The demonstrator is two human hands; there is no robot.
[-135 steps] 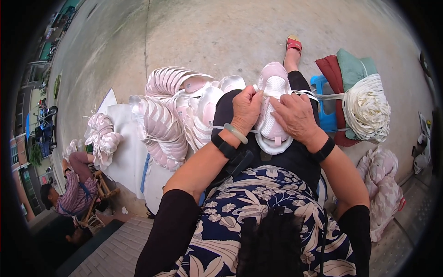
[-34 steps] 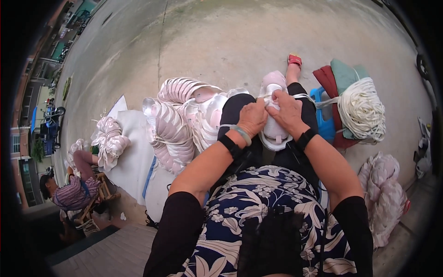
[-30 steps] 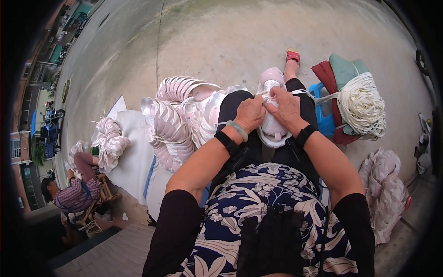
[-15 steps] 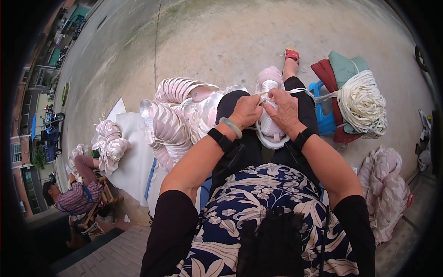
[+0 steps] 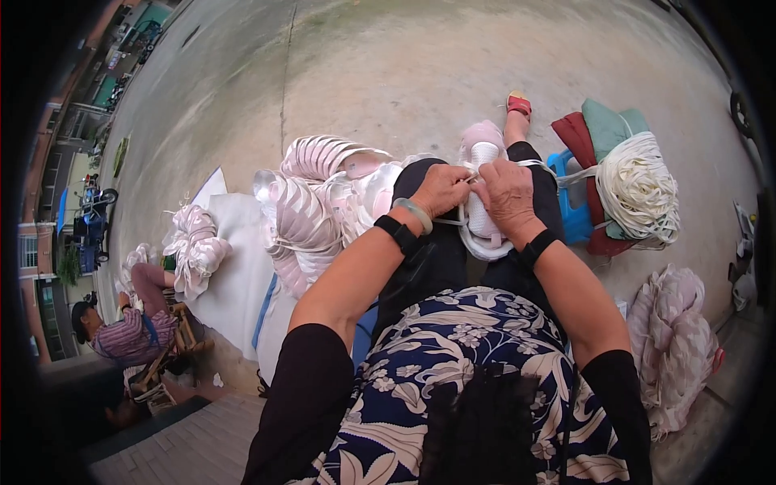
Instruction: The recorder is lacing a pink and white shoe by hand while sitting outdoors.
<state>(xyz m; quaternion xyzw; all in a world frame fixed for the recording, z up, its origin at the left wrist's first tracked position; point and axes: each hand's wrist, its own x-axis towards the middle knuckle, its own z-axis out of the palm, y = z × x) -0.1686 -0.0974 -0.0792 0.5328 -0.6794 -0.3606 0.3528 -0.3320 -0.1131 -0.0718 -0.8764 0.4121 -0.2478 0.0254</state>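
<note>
A pink and white shoe upper (image 5: pixel 482 136) lies lengthwise on my lap, between my thighs. My left hand (image 5: pixel 441 191) is closed in a pinch on a white shoelace at the upper's left edge. Over its middle, my right hand (image 5: pixel 506 196) has its fingers bent and pressed together on the lace, hiding the eyelets beneath. The lace runs from there toward a large bundle of white shoelaces (image 5: pixel 638 190) on my right. That bundle hangs against red and green cloth (image 5: pixel 608 133) over a blue plastic stool (image 5: pixel 573 198).
Nested stacks of pink and white shoe uppers (image 5: pixel 303 210) lie beside my left leg. A tied bundle of uppers (image 5: pixel 196 250) rests on a white sheet (image 5: pixel 234 283) farther left. Another wrapped bundle (image 5: pixel 669 347) is at the right. A seated person (image 5: pixel 133 331) works at the far left.
My hands have shifted slightly along the upper and stay close together. The right fingers have drawn in toward the lace. The whole view has turned a little.
</note>
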